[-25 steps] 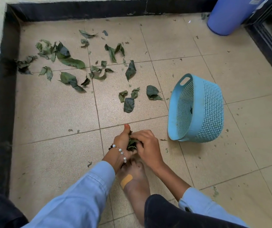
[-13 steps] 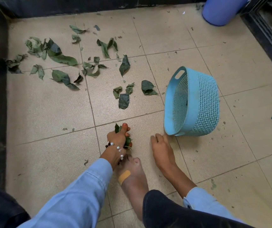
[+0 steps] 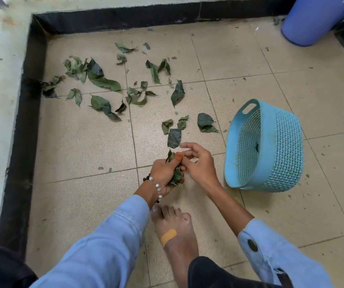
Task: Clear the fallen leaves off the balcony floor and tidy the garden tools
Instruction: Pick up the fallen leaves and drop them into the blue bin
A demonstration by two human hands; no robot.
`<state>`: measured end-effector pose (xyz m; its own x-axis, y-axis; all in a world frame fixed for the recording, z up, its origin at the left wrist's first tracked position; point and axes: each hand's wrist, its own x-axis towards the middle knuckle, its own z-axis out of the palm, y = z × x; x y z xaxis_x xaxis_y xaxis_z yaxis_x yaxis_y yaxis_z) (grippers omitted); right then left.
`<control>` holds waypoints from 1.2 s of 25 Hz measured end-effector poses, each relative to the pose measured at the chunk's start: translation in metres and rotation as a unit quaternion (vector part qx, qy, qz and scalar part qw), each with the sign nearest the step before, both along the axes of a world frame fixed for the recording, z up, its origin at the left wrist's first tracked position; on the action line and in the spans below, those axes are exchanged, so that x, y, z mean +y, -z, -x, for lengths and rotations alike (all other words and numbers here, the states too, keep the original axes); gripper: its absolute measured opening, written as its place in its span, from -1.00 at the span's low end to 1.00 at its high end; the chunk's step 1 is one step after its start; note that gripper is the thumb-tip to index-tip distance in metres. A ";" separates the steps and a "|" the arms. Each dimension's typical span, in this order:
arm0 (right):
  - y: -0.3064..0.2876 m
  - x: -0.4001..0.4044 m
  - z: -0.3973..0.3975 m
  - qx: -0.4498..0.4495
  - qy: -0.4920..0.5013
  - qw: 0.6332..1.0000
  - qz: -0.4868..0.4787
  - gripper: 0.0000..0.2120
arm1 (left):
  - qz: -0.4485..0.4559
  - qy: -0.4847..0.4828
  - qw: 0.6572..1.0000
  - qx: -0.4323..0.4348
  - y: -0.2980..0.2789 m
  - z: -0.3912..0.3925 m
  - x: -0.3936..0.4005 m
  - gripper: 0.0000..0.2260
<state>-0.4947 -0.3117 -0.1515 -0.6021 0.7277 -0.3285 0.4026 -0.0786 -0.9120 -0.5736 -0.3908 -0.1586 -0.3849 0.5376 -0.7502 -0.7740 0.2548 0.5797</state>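
while a bunch of leaves [image 3: 175, 173] is gripped in the left hand [image 3: 165, 172], the right hand [image 3: 198, 163], flat on the floor half a second ago, is raised, fingers loose, holding nothing; gathering goes on

Bare tiles [image 3: 79, 146] left of the hands; tipped basket [image 3: 271, 146] close on the right, seemingly untouched

One light-blue basket [image 3: 264, 146] lies on its side at three o'clock. One purple bin [image 3: 312, 19] stands at one o'clock. Roughly twenty loose leaves [image 3: 104, 83] lie scattered from ten to twelve o'clock; an exact count cannot be told. One bare foot [image 3: 177, 231] carries one plaster [image 3: 168, 236].
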 end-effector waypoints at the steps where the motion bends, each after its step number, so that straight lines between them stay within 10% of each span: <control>1: -0.001 0.012 0.005 0.003 -0.016 0.999 0.042 -0.79 | -0.003 -0.015 1.000 -0.001 -0.002 0.009 0.002 -0.75; 6: 0.013 0.087 0.043 -0.208 0.032 0.950 -0.230 -0.66 | 0.043 -0.118 0.992 -0.023 -0.003 0.053 0.008 -0.72; 9: 0.038 0.114 0.058 -0.329 -0.124 0.892 -0.284 -0.43 | 0.063 -0.129 0.989 -0.033 -0.002 0.073 0.003 -0.69; 13: 0.056 0.118 0.070 -0.358 -0.184 0.814 -0.418 -0.73 | 0.078 -0.139 0.987 -0.033 0.003 0.090 -0.006 -0.69; 18: 0.052 0.111 0.094 -0.188 -0.031 0.914 -0.359 -0.76 | 0.096 -0.162 0.981 -0.035 0.009 0.095 -0.014 -0.70; 23: 0.065 0.099 0.099 -0.249 -0.279 0.812 -0.448 -0.64 | 0.106 -0.163 0.980 -0.033 0.007 0.097 -0.018 -0.69; 27: 0.048 0.094 0.119 -0.125 -0.083 0.925 -0.348 -0.77 | 0.107 -0.178 0.978 -0.028 0.006 0.100 -0.023 -0.70; 30: 0.044 0.074 0.127 -0.131 -0.215 0.897 -0.362 -0.76 | 0.113 -0.184 0.976 -0.027 0.006 0.100 -0.026 -0.70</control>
